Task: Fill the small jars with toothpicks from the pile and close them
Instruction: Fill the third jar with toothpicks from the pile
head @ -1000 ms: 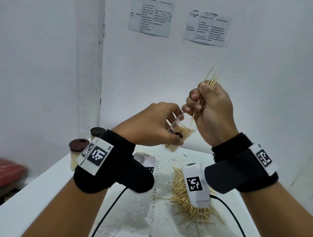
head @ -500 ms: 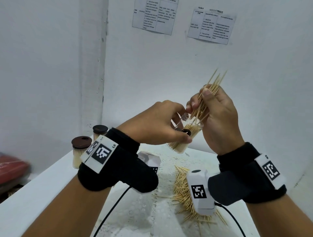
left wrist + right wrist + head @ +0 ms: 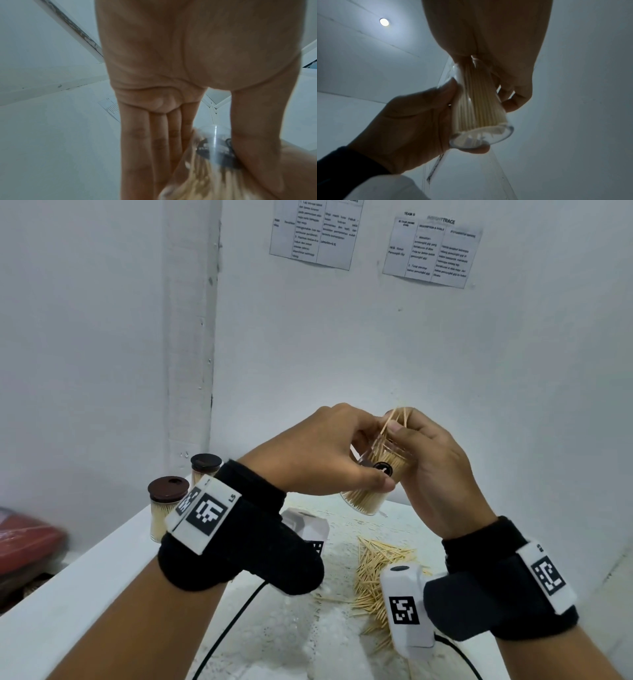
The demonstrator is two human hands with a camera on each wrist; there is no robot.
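My left hand grips a small clear jar in the air above the table, tilted and packed with toothpicks; thumb and fingers curl round its wall. In the right wrist view the jar shows its clear bottom, with the left hand wrapped round it. My right hand pinches a bundle of toothpicks standing in the jar's mouth, their tips poking up past the fingers. The left wrist view shows the jar blurred between the left thumb and fingers. A loose toothpick pile lies on the table below.
Two filled jars with brown lids stand at the table's far left, near the wall corner. The white table meets a white wall behind. A red object lies off the table's left edge. Wrist camera cables trail over the table.
The right hand has come down, pushing the toothpick bundle deeper into the jar, so less of it sticks out above the fingers. The left hand keeps holding the jar.
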